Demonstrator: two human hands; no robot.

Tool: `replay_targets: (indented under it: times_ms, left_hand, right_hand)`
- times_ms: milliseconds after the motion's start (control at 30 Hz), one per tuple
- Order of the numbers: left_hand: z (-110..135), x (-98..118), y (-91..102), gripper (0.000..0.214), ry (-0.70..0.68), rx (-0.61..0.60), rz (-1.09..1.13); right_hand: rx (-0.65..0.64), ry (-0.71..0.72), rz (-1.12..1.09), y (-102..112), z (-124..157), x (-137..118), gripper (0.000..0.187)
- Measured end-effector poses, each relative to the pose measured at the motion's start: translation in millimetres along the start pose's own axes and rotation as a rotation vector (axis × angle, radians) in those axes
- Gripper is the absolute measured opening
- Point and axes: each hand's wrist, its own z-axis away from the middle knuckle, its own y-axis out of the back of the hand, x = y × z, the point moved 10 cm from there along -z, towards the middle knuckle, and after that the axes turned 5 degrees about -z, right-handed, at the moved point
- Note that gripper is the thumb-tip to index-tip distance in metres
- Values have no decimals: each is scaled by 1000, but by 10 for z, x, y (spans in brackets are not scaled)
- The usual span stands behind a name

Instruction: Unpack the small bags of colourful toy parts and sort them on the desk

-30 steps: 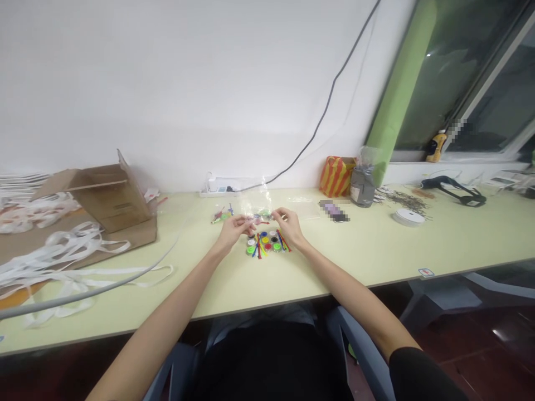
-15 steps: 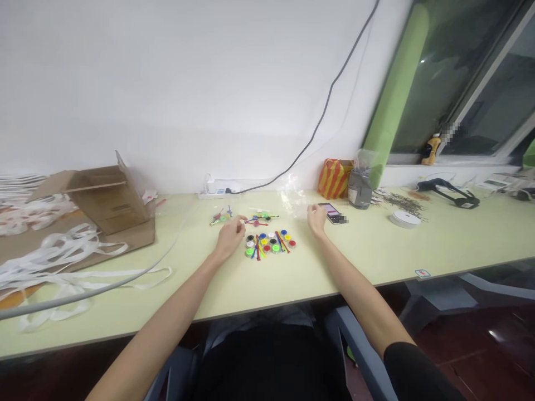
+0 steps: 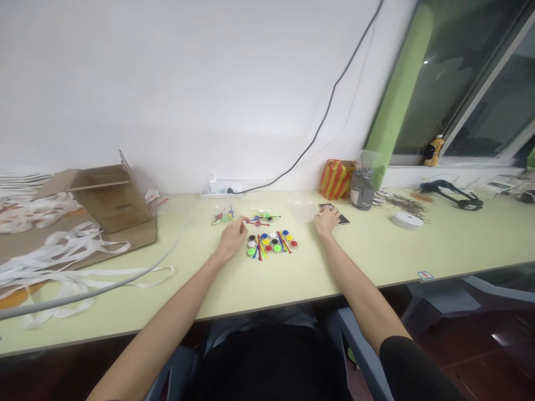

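Note:
A cluster of small coloured round caps and thin coloured sticks [image 3: 271, 243] lies on the pale green table [image 3: 259, 278]. My left hand [image 3: 232, 235] rests just left of the cluster, fingers curled with thumb and forefinger pinched; whether anything is in them is too small to see. My right hand [image 3: 326, 219] lies to the right, fingers down on the table beside a clear plastic bag [image 3: 301, 210] and touching a phone [image 3: 335, 213]. More coloured pieces [image 3: 222, 216] lie behind the cluster.
An open cardboard box [image 3: 100, 196] and white straps [image 3: 62, 250] fill the left side. A power strip [image 3: 220, 189], a striped orange bag [image 3: 335, 177], a grey jar [image 3: 361, 188], a white tape roll [image 3: 407, 219] and a black tool [image 3: 451, 190] stand along the back and right.
My hands have parted from above the cluster. The right hand carried the clear bag to the right, put it down and now rests by the phone. The left hand stayed near the cluster.

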Motion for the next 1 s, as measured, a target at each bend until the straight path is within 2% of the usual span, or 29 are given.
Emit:
replay_targets:
  times_ms: [100,233,367,467,567,700,833,1000]
  left_hand:
    - [3,-14,-21,35,6,-11,1]
    - [4,-23,-49,36,2,-26,9]
    - [-5,-37,-58,35,-4,-26,12]
    - [-10,-48,-73,34,-2,-37,6]
    - [-7,-43,-77,34,-4,-45,0]
    - [4,-36,-66,32,-2,-45,7]
    - [6,-40,-70,32,-1,-48,8]
    - [5,-35,-83,32,-8,-53,5]
  right_hand:
    - [-61,192,-21,-74,58,-313,37]
    - [-267,463,-129,-323,372,-866,41]
    - [-465,605,-247,-543,761,-1228,48]
    - [-601,664,-324,-650,923,-1329,52]
    - [-676,637,-426,-694,919,-1307,50]
    - [-686,507,-539,-725,820,-1211,40]
    - [-756,407,-625,-785,826,-1182,33]
    - [-791,362,-673,-812,845,-1182,28]
